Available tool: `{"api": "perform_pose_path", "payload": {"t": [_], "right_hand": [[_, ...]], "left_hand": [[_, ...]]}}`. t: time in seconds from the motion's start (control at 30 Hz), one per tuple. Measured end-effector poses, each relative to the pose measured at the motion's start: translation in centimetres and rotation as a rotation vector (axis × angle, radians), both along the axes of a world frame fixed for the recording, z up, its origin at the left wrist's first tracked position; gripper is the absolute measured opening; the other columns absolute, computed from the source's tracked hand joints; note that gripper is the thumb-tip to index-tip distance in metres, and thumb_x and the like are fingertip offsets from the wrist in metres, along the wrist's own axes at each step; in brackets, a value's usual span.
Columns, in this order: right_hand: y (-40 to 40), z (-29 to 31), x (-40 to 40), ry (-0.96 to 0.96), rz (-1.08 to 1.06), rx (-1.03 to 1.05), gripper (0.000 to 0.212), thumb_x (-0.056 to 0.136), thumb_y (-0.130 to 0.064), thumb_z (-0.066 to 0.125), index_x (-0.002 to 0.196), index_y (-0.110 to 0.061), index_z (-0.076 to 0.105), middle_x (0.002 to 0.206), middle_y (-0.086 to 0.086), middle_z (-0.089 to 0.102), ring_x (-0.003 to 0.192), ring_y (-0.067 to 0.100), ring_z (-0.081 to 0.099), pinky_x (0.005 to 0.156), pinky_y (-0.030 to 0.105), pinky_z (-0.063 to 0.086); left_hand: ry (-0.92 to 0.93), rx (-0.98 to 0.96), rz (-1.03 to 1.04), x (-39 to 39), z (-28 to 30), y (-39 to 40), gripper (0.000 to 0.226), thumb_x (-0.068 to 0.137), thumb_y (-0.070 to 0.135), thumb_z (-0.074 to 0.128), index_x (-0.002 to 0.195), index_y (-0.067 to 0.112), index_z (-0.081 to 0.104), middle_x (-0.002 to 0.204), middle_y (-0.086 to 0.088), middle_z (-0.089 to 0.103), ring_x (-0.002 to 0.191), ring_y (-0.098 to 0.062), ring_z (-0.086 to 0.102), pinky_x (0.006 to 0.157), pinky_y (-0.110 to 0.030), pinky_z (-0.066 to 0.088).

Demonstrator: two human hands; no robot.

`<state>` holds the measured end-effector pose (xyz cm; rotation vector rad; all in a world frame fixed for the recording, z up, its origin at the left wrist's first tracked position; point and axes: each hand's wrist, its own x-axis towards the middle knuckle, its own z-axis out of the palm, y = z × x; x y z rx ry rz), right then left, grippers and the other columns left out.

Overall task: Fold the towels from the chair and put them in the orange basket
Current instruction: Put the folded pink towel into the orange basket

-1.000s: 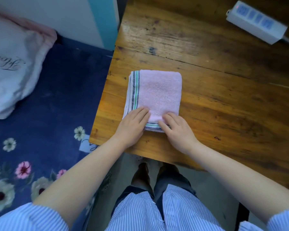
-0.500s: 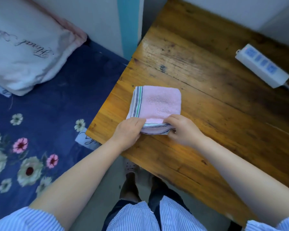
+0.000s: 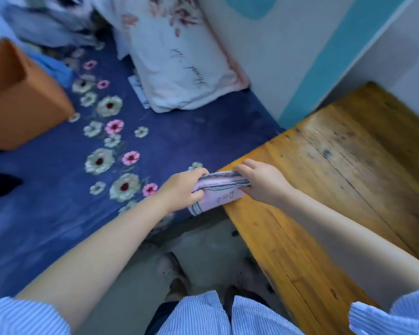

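Note:
A folded pink towel point(image 3: 221, 193) with striped edges is lifted at the left corner of the wooden table point(image 3: 336, 189), held between both hands. My left hand point(image 3: 185, 187) grips its left end with curled fingers. My right hand point(image 3: 261, 181) holds its right end, fingers over the top. The orange basket point(image 3: 17, 97) stands on the bed at the far left, well apart from the towel. The chair is out of view.
A dark blue bedspread point(image 3: 58, 201) with flowers covers the bed left of the table. A white and pink pillow point(image 3: 179, 68) leans at the wall. Crumpled light blue cloth point(image 3: 46, 22) lies behind the basket. Grey floor and my feet show below.
Both hands have picked the folded towel up off the table and carried it to the table's left corner. The view has swung left, bringing the orange basket in.

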<state>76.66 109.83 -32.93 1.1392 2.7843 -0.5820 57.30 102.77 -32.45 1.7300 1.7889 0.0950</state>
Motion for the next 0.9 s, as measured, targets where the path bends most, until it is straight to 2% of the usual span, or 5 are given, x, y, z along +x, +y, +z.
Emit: {"api": "perform_pose_path", "payload": {"t": [0.17, 0.33, 0.63, 0.77, 0.9], "right_hand": [[-1.6, 1.1, -11.5, -0.069, 0.173, 0.032, 0.040, 0.085, -0.009, 0.053, 0.125, -0.014, 0.049, 0.118, 0.007, 0.052, 0.103, 0.029, 0.055, 0.065, 0.030, 0.036], [-3.9, 1.9, -21.3, -0.133, 0.284, 0.014, 0.039, 0.087, -0.015, 0.053, 0.126, -0.017, 0.048, 0.123, 0.003, 0.052, 0.106, 0.027, 0.054, 0.074, 0.033, 0.045], [-7.0, 3.6, -39.2, -0.139, 0.391, -0.028, 0.038, 0.088, -0.017, 0.053, 0.126, -0.015, 0.047, 0.119, 0.006, 0.052, 0.106, 0.026, 0.054, 0.070, 0.031, 0.041], [-6.9, 4.5, -45.2, -0.138, 0.441, -0.048, 0.037, 0.088, -0.018, 0.054, 0.124, -0.014, 0.047, 0.118, 0.006, 0.053, 0.105, 0.026, 0.054, 0.076, 0.034, 0.045], [-5.3, 4.8, -50.9, -0.137, 0.508, -0.053, 0.036, 0.087, -0.021, 0.056, 0.121, -0.013, 0.049, 0.116, 0.008, 0.054, 0.103, 0.027, 0.054, 0.078, 0.036, 0.046]], "left_hand": [[0.118, -0.126, -0.008, -9.3, 0.3, -4.5, 0.051, 0.085, 0.009, 0.054, 0.133, 0.015, 0.037, 0.127, -0.009, 0.053, 0.112, -0.028, 0.052, 0.081, -0.031, 0.041], [0.115, -0.109, 0.137, -17.7, -0.1, -9.3, 0.051, 0.087, 0.012, 0.052, 0.136, 0.017, 0.037, 0.133, -0.008, 0.050, 0.117, -0.028, 0.051, 0.086, -0.033, 0.043], [0.006, 0.017, 0.375, -35.0, 1.6, -15.3, 0.031, 0.089, 0.009, 0.048, 0.119, 0.015, 0.051, 0.115, -0.004, 0.056, 0.096, -0.018, 0.050, 0.075, -0.028, 0.038], [0.025, 0.041, 0.419, -40.2, 2.4, -15.8, 0.035, 0.090, 0.010, 0.049, 0.125, 0.014, 0.049, 0.121, -0.003, 0.054, 0.109, -0.021, 0.052, 0.087, -0.032, 0.042], [0.037, 0.058, 0.496, -45.1, 3.0, -15.3, 0.029, 0.089, 0.010, 0.050, 0.118, 0.014, 0.053, 0.115, -0.003, 0.058, 0.106, -0.021, 0.054, 0.085, -0.031, 0.041]]}}
